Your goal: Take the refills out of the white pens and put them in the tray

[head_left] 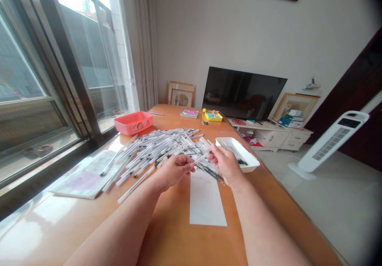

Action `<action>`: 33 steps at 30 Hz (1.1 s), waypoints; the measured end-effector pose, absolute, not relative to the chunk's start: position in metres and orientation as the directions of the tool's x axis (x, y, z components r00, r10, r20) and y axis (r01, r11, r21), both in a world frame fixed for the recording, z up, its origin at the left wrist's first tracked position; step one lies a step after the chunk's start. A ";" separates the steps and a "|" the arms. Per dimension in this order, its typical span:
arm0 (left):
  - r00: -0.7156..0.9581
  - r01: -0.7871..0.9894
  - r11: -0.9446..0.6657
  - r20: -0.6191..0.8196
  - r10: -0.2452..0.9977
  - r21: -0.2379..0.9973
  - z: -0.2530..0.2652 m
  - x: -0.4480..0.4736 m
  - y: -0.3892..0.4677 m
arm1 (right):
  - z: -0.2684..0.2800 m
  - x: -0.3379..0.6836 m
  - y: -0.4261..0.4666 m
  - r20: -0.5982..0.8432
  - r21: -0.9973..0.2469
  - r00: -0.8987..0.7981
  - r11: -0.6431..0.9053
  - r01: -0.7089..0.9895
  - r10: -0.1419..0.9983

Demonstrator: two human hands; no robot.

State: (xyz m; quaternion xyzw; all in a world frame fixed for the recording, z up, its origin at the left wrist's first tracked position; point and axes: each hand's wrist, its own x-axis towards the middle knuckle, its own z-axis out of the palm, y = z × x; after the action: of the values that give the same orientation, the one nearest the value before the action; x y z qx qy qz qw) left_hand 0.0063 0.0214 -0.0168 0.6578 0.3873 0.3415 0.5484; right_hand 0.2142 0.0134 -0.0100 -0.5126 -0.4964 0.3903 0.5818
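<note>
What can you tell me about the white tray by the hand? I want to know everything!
The white tray is a shallow, roughly rectangular thing with low sides and rounded corners, and it looks like plastic. It sits upright on the wooden table, near the right edge. Thin, clear sticks with black ends lie inside it, and part of its bottom is bare. The right hand hides a bit of it; I can't tell if they touch.

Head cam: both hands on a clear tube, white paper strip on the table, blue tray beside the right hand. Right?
No, the tray colour is wrong: the head view shows a white tray beside the right hand. The clear tube and white paper strip stand as stated.
</note>
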 end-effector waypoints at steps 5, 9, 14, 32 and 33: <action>0.459 0.135 -0.090 0.018 0.888 0.987 -0.017 0.005 0.022 | -0.010 0.215 0.014 0.183 -0.983 0.134 0.185 -0.009 0.974; 0.468 0.123 -0.093 0.025 0.883 0.988 -0.018 0.007 0.021 | -0.013 0.213 0.015 0.175 -0.985 0.206 0.173 0.025 0.963; 0.482 0.103 -0.092 0.031 0.876 0.990 -0.018 0.008 0.021 | -0.013 0.211 0.015 0.182 -0.983 0.253 0.179 0.035 0.950; 0.470 0.095 -0.070 0.017 0.882 0.993 -0.016 0.008 0.020 | -0.010 0.211 0.015 0.173 -0.984 0.251 0.175 0.017 0.952; 0.467 0.100 -0.068 0.013 0.884 0.993 -0.015 0.008 0.019 | -0.009 0.211 0.015 0.179 -0.983 0.235 0.185 -0.001 0.955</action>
State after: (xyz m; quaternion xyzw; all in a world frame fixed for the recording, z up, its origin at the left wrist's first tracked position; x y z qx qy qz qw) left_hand 0.0078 0.0195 -0.0147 0.6432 0.3826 0.3464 0.5655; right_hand 0.2112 0.0150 -0.0092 -0.5016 -0.4756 0.3951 0.6050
